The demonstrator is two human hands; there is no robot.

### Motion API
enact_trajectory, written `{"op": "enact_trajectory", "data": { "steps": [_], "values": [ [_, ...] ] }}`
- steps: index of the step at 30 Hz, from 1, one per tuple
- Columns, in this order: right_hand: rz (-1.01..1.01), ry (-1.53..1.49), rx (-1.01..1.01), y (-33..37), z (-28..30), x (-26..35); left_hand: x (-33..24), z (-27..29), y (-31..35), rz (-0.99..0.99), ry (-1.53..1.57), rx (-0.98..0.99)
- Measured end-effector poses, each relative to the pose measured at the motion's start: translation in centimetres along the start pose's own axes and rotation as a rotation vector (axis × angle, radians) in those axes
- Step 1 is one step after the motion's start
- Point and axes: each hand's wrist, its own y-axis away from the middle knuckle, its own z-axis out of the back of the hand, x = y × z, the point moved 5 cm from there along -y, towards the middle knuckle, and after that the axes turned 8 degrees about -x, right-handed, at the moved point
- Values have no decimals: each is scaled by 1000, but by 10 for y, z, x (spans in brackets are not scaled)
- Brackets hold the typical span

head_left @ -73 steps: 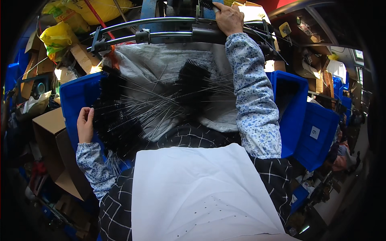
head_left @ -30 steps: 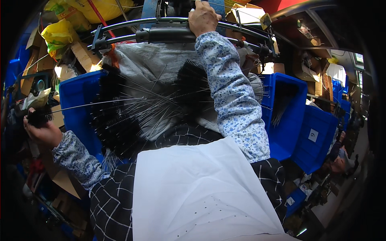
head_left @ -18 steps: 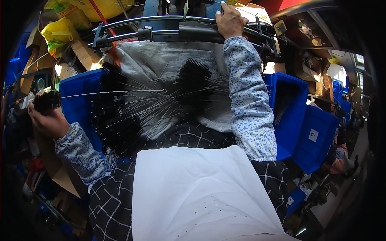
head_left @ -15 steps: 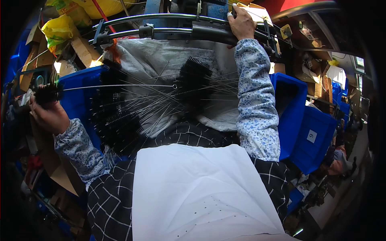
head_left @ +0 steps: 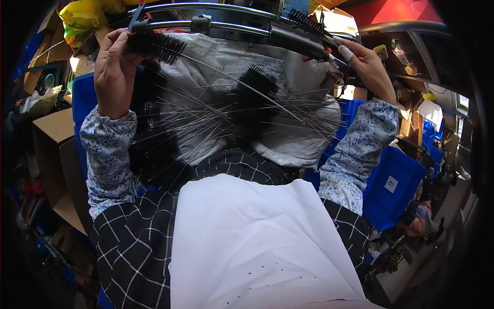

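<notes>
My left hand (head_left: 114,72), at the upper left, is closed on the bristly end of a black wire brush (head_left: 154,46). Its twisted wire stem slants down to the right and ends in a small loop. At the upper right my right hand (head_left: 368,67), with white wrapping on one digit, pinches the end of a second black brush (head_left: 307,21) beside the metal rail fixture (head_left: 234,26). Its fingertips are partly hard to make out against the fixture. Between my arms lie piles of black brushes (head_left: 254,98), their thin wire stems crossing over a whitish sheet (head_left: 206,56).
Blue bins stand to the left (head_left: 82,103) and right (head_left: 396,188). An open cardboard box (head_left: 56,126) is by my left arm. A yellow bag (head_left: 82,23) sits at the upper left. The fixture spans the far side of my lap.
My left hand has come up and right with its brush, whose stem now slants. My right hand has moved right along the fixture, from its top to the end of the second brush.
</notes>
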Motion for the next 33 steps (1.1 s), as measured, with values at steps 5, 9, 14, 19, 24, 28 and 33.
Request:
{"op": "enact_trajectory", "data": {
  "steps": [5, 9, 14, 19, 24, 28, 33],
  "values": [
    [598, 57, 130, 33, -107, 87, 41, -63, 11, 192, 29, 256],
    [463, -144, 24, 26, -142, 98, 39, -56, 30, 208, -130, 340],
    [395, 590, -803, -47, -65, 24, 48, 84, 3, 12, -1245, 136],
    [327, 743, -861, -79, -60, 11, 86, 147, 13, 244, -1144, 185],
    [374, 668, -837, -88, -65, 2, 82, 141, 18, 283, -988, 122],
    [385, 491, -786, -79, -65, 23, 60, 134, 22, 221, -879, -8],
    [338, 656, -827, -83, -62, 9, 34, 164, 17, 100, -702, -305]
  ]
}}
